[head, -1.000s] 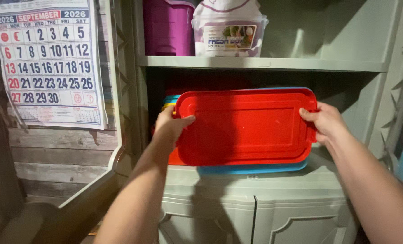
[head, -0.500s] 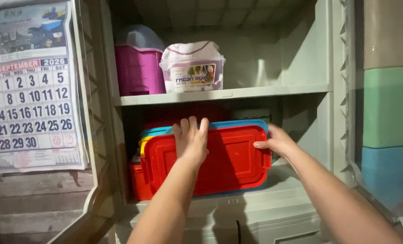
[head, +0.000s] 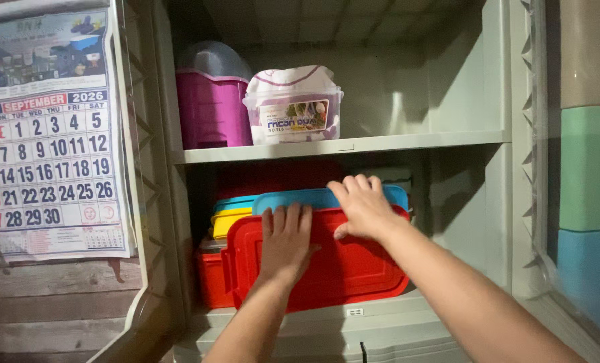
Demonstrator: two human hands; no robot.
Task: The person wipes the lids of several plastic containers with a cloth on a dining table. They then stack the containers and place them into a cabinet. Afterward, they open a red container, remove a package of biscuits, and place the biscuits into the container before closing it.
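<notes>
**Grey cabinet, lower shelf: two hands on upright lids**

Pale grey plastic cabinet (head: 448, 141), door open, two shelves in view. A wall calendar (head: 48, 134) hangs well left of the hands, over bare wood boards. Painted blocks of tan, green and blue stand off to the right.

Left hand (head: 285, 243): flat, fingers together and pointing up, palm pressed on the face of a red lid (head: 360, 269). No grasp, just pressure. The lid stands on its long edge at the front of the lower shelf, leaning back slightly.

Right hand (head: 362, 208): just up and right of the left one, fingers spread lightly over the red lid's top edge, tips touching a blue lid (head: 293, 199) directly behind. Whether the fingers hook over the edge cannot be told; the thumb is hidden.

Behind and left of the left hand: a yellow lid (head: 229, 222) edge and a red box (head: 209, 279), packed close. Above both hands, on the upper shelf: a magenta bin (head: 209, 107) touching a clear tub (head: 293, 107) with a cloth-like cover.

Risks, as judged:
- Red lid is held by palm pressure only; ease off and it may tip forward off the shelf lip.
- Lids are stacked on edge and close together; moving one could drag the blue or yellow ones out with it.
- Little headroom under the upper shelf; knuckles could knock it.
</notes>
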